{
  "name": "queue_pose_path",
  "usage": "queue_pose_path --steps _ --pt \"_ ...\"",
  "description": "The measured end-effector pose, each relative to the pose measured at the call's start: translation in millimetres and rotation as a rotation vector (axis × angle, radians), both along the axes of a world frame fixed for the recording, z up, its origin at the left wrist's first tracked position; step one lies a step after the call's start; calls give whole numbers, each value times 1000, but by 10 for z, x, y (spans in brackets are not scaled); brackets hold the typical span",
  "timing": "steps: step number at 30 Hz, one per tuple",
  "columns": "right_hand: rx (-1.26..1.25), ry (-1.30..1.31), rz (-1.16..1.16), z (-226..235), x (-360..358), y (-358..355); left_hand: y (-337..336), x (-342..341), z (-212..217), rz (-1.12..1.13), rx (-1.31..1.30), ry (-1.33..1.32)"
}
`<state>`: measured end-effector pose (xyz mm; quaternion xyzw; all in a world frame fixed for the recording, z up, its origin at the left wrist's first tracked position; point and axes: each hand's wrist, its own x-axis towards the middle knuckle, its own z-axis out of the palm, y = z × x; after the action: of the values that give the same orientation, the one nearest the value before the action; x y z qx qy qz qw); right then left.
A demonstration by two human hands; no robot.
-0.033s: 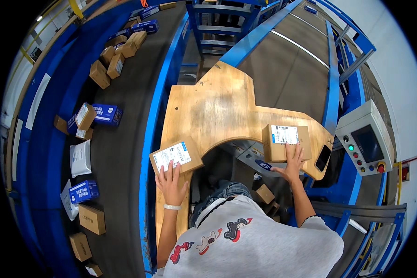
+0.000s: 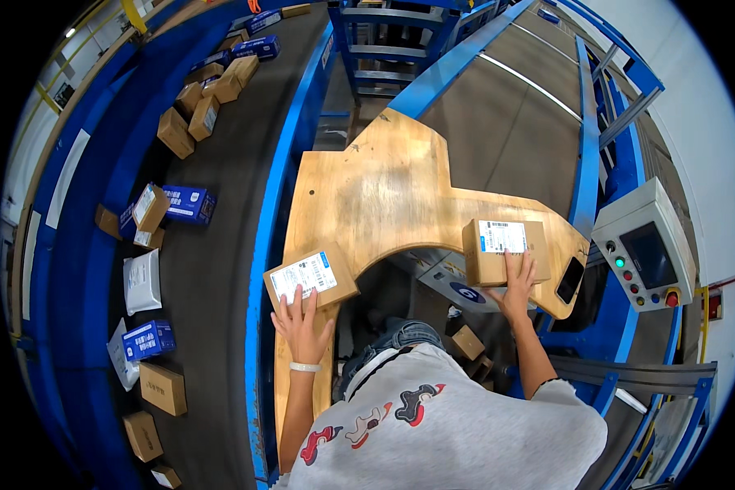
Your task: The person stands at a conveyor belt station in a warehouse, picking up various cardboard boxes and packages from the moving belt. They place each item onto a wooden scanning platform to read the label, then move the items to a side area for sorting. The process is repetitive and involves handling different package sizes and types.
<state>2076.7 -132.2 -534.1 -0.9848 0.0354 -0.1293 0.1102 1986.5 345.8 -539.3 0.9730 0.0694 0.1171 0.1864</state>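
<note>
A brown cardboard box (image 2: 345, 276) with a white and blue label lies slightly turned on the left arm of the wooden table (image 2: 392, 175). My left hand (image 2: 304, 331), a pale band at its wrist, rests its spread fingertips on the label's near edge. On the table's right arm sits a second labelled cardboard box (image 2: 535, 238). Spread fingers of my right hand (image 2: 516, 286) lie against its top near edge; the thumb is hardly visible. Both hands touch the boxes without wrapping round them.
A black phone (image 2: 570, 279) lies right of the second box. At far right stands a control panel (image 2: 647, 249) with buttons. Left of the table, a conveyor belt (image 2: 229, 327) carries several cartons and white mailing bags (image 2: 142, 281). Another dark belt (image 2: 506, 114) runs beyond the table.
My right thumb, stretched out to the left before, has drawn in toward the fingers. Both boxes and my left hand look nearly unmoved.
</note>
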Motion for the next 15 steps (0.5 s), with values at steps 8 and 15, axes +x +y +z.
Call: queue_pose_path --steps 8,15 --pt "-45 -52 -123 -337 3007 -428 395 614 -405 235 -593 -242" --pt "681 60 335 -496 3621 675 521 1437 -397 281 -951 -23"
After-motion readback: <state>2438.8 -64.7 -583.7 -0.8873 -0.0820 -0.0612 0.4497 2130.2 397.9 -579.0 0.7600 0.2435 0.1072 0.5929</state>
